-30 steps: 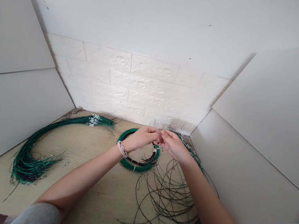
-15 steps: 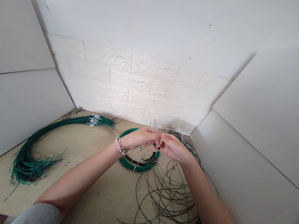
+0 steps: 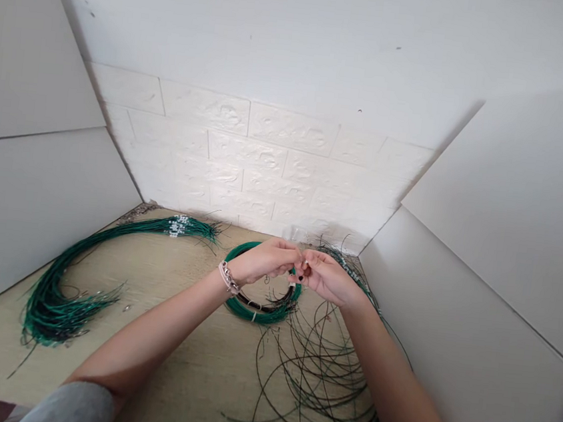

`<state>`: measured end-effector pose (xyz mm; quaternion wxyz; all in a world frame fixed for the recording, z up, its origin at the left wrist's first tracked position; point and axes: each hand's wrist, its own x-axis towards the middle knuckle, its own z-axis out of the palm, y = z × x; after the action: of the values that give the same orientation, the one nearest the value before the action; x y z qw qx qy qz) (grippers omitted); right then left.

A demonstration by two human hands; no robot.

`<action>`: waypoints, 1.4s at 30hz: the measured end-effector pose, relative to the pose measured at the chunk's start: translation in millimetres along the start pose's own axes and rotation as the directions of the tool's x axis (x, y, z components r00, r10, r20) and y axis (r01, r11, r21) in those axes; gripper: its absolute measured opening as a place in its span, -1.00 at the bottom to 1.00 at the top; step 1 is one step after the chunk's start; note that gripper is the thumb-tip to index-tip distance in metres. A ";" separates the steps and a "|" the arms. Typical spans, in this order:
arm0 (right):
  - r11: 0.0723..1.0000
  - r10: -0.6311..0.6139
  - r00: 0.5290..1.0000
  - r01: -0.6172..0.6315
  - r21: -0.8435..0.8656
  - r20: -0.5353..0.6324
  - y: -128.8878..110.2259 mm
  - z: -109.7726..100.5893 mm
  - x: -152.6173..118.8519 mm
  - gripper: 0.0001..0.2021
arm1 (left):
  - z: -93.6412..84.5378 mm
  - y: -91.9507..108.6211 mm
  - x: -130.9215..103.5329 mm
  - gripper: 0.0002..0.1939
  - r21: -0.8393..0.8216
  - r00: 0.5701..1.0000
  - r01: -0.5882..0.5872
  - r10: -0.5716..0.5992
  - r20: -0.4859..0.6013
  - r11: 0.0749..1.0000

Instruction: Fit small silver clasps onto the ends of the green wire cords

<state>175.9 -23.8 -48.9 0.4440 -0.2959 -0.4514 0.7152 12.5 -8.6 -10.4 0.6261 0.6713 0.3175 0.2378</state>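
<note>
My left hand (image 3: 271, 262) and my right hand (image 3: 327, 276) meet fingertip to fingertip above the table, both closed in a pinch. Between them is something too small to make out; a pale speck shows at the right fingertips. Partly covered by my left hand, a coil of green wire (image 3: 255, 316) lies underneath, with a darker coil inside it and pale ties around it. Loose dark green wires (image 3: 314, 375) spread in wide loops below and beside my right forearm.
A long bundle of green wires (image 3: 52, 311) with white tags (image 3: 178, 225) curves along the left side of the table (image 3: 185, 362). Another tagged bundle (image 3: 351, 266) lies behind my right hand. Grey panels (image 3: 24, 211) flank both sides, and a white brick-patterned wall (image 3: 268, 149) closes the back.
Both hands stay together in nearly the same place, with only slight finger movement at the pinch. The wires on the table look unchanged.
</note>
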 end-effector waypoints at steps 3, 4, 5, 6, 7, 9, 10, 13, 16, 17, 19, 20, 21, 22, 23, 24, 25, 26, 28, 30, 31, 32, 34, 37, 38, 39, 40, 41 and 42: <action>1.000 0.002 1.000 -0.002 -0.004 -0.001 -0.2 0.4 0.1 -0.75 | -0.2 -0.3 0.0 -0.81 0.033 1.000 -0.002 0.002 -0.003 0.999; 1.000 0.001 1.000 -0.001 -0.008 -0.003 -0.2 0.5 0.3 -0.75 | -0.2 -0.1 -0.1 -0.81 0.045 1.000 -0.003 0.003 -0.004 0.999; 1.000 -0.001 1.000 0.001 -0.013 -0.005 -0.2 0.6 0.5 -0.75 | -0.1 0.1 -0.3 -0.81 0.057 1.000 -0.005 0.006 -0.008 0.998; 1.000 -0.006 1.000 0.006 -0.019 -0.007 0.0 0.6 0.8 -0.75 | 0.2 0.3 -0.4 -0.80 0.068 1.000 -0.009 0.010 -0.015 0.998; 1.000 -0.013 1.000 0.013 -0.025 -0.009 0.2 0.6 1.0 -0.75 | 0.5 0.5 -0.4 -0.80 0.078 0.999 -0.016 0.018 -0.028 0.997; 0.999 -0.027 1.000 0.027 -0.043 -0.014 1.0 0.4 1.4 -0.76 | 1.4 0.6 -0.1 -0.80 0.094 0.997 -0.029 0.036 -0.066 0.995; 0.998 -0.035 0.999 0.034 -0.053 -0.015 1.5 0.3 1.5 -0.77 | 1.9 0.5 0.2 -0.81 0.100 0.995 -0.036 0.044 -0.087 0.994; 0.996 -0.054 0.998 0.053 -0.074 -0.017 2.2 0.3 1.1 -0.79 | 3.1 0.3 0.8 -0.82 0.101 0.991 -0.048 0.060 -0.120 0.994; 0.996 -0.061 0.998 0.060 -0.063 -0.016 1.5 1.5 0.3 -0.79 | 3.9 0.2 0.5 -0.82 0.064 0.990 -0.071 0.078 -0.115 0.995; 0.997 -0.061 0.998 0.060 -0.055 -0.014 1.1 2.1 0.2 -0.79 | 4.0 0.2 0.3 -0.82 0.050 0.990 -0.076 0.081 -0.112 0.996; 0.997 -0.063 0.998 0.062 -0.035 -0.008 0.6 3.2 0.0 -0.78 | 4.0 0.4 -0.3 -0.81 0.036 0.991 -0.072 0.075 -0.114 0.997; 0.998 -0.064 0.998 0.064 -0.025 -0.005 0.5 3.6 0.1 -0.78 | 4.1 0.7 -0.6 -0.80 0.036 0.991 -0.067 0.071 -0.115 0.997; 0.998 -0.065 0.998 0.065 -0.016 -0.003 0.5 3.9 0.1 -0.78 | 4.2 1.2 -0.8 -0.80 0.037 0.991 -0.065 0.069 -0.115 0.997; 0.998 -0.066 0.998 0.066 -0.010 -0.003 0.7 4.1 0.3 -0.79 | 4.3 2.0 -1.0 -0.80 0.041 0.991 -0.067 0.071 -0.114 0.997; 0.998 -0.065 0.998 0.065 -0.005 -0.007 0.9 4.2 0.5 -0.79 | 4.6 2.8 -1.1 -0.80 0.043 0.991 -0.072 0.076 -0.112 0.996; 0.998 -0.064 0.998 0.064 0.000 -0.014 1.1 4.1 0.7 -0.79 | 5.0 3.6 -1.0 -0.81 0.044 0.991 -0.078 0.082 -0.109 0.996; 0.998 -0.065 0.998 0.065 0.003 -0.021 1.3 4.0 0.9 -0.80 | 5.5 4.2 -0.8 -0.82 0.044 0.990 -0.082 0.087 -0.108 0.996; 0.998 -0.067 0.997 0.067 0.007 -0.029 1.4 3.9 1.1 -0.80 | 6.1 4.5 -0.5 -0.83 0.048 0.990 -0.087 0.092 -0.109 0.995; 0.997 -0.073 0.996 0.074 0.011 -0.047 1.4 3.6 1.6 -0.80 | 7.1 3.9 0.7 -0.83 0.079 0.986 -0.110 0.119 -0.119 0.991; 0.997 -0.082 0.995 0.082 0.011 -0.066 1.2 3.5 2.1 -0.80 | 7.8 2.0 2.1 -0.80 0.134 0.974 -0.161 0.180 -0.137 0.978; 0.996 -0.086 0.994 0.087 0.012 -0.073 1.1 3.6 2.3 -0.80 | 8.0 0.9 2.7 -0.79 0.163 0.966 -0.188 0.212 -0.145 0.969; 0.996 -0.090 0.993 0.091 0.014 -0.079 1.0 3.8 2.4 -0.80 | 8.1 0.0 3.2 -0.78 0.187 0.960 -0.206 0.235 -0.153 0.961; 0.995 -0.095 0.992 0.097 0.021 -0.082 0.7 4.5 2.4 -0.80 | 8.1 -0.8 3.4 -0.77 0.213 0.955 -0.212 0.248 -0.163 0.954; 0.996 -0.091 0.993 0.093 0.017 -0.072 0.5 5.2 1.9 -0.79 | 8.0 0.3 2.6 -0.77 0.218 0.961 -0.191 0.228 -0.159 0.957; 0.996 -0.090 0.994 0.091 0.012 -0.067 0.5 5.0 1.7 -0.79 | 8.0 0.8 2.3 -0.78 0.215 0.962 -0.191 0.226 -0.153 0.958; 0.996 -0.092 0.994 0.092 0.003 -0.064 0.7 4.4 1.6 -0.78 | 8.0 1.2 2.0 -0.78 0.212 0.963 -0.194 0.227 -0.146 0.958; 0.996 -0.093 0.994 0.092 -0.010 -0.063 1.0 3.5 1.6 -0.78 | 8.0 1.3 1.8 -0.78 0.210 0.964 -0.195 0.227 -0.139 0.958; 0.995 -0.096 0.993 0.095 -0.026 -0.064 1.4 2.2 1.8 -0.78 | 7.9 1.2 1.8 -0.78 0.210 0.965 -0.196 0.226 -0.130 0.958; 0.994 -0.102 0.993 0.099 -0.047 -0.062 1.8 0.6 2.1 -0.77 | 7.8 0.8 1.9 -0.78 0.210 0.967 -0.199 0.227 -0.119 0.957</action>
<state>173.9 -22.5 -50.4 0.4871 -0.3052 -0.4667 0.6721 19.4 -12.6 -10.5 0.5033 0.7416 0.3089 0.3182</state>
